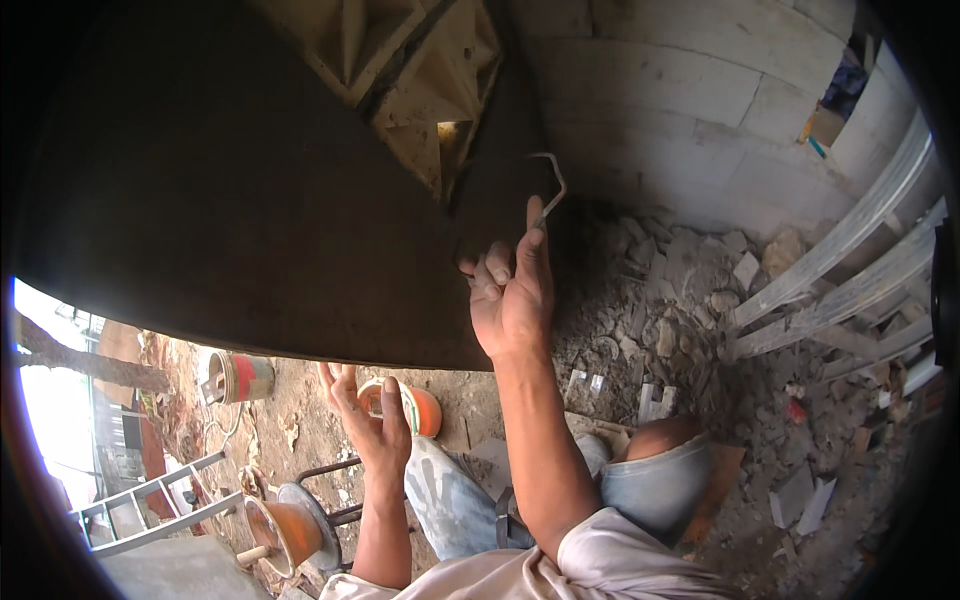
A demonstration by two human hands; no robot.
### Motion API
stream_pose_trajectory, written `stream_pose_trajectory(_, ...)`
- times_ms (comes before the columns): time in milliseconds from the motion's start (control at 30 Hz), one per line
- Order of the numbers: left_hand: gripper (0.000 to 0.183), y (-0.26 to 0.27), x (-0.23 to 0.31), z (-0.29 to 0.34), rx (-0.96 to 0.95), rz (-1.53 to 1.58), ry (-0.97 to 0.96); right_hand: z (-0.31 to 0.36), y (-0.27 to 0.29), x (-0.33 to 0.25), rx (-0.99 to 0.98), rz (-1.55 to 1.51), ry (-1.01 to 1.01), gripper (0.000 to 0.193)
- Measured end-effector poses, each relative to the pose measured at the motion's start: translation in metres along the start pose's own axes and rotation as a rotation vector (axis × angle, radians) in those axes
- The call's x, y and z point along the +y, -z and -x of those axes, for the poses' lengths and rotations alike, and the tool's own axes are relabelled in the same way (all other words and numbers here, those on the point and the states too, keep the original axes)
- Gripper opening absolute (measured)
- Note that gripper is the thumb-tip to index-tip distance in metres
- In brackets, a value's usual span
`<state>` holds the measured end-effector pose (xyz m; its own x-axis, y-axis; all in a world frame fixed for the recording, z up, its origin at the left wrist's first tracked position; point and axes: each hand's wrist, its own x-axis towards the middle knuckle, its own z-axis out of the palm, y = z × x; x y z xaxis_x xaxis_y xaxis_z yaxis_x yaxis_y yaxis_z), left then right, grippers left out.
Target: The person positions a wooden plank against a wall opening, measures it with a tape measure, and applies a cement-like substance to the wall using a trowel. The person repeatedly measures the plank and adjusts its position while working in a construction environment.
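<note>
A large dark, flat panel (250,220) spreads over the upper left. In front of its right part I hold up my right hand (515,300), palm toward me. A thin bent metal rod (562,185) is pinched between its thumb and index finger, while the other fingers curl loosely. Just above the rod's left side, a cream block with moulded facets (425,150) sits against the panel. My left hand (375,425) is raised at the panel's lower edge (400,366), thumb and fingers apart with nothing in them. Some of its fingertips meet or pass behind that edge; I cannot tell which.
Rubble and broken pieces (670,310) cover the ground at right, below a block wall (650,90). Long metal profiles (850,240) lean there. Orange buckets (422,410), a striped bucket (248,378) and a ladder (160,500) stand or lie at lower left.
</note>
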<state>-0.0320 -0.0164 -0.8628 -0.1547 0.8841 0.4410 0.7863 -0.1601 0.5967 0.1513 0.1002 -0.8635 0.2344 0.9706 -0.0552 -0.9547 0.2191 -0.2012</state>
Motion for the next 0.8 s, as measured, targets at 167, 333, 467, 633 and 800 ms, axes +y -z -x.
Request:
stream_pose_trajectory(167, 0.048, 0.004, -0.003, -0.002, 0.011, -0.026, -0.038, 0.003, 0.015, -0.025, 0.135, 0.368, 0.329, 0.063)
stream_pose_trajectory(333, 0.054, -0.002, -0.013, 0.005, 0.032, 0.021, 0.007, -0.006, 0.037, -0.068, 0.309, 1.129, 0.616, 0.055)
stream_pose_trajectory(467, 0.060, 0.003, -0.006, 0.002, -0.033, -0.039, 0.009, -0.005, 0.027, -0.095, 0.169, 1.475, 1.015, 0.041)
stream_pose_trajectory(633, 0.055, 0.004, -0.012, 0.003, -0.002, -0.034, -0.017, 0.003, -0.001, -0.100, 0.162, 0.813, 0.914, 0.031)
stream_pose_trajectory(800, 0.056, 0.001, -0.011, 0.004, 0.014, 0.015, -0.005, 0.009, 0.012, -0.090, 0.245, 0.080, 0.448, 0.028)
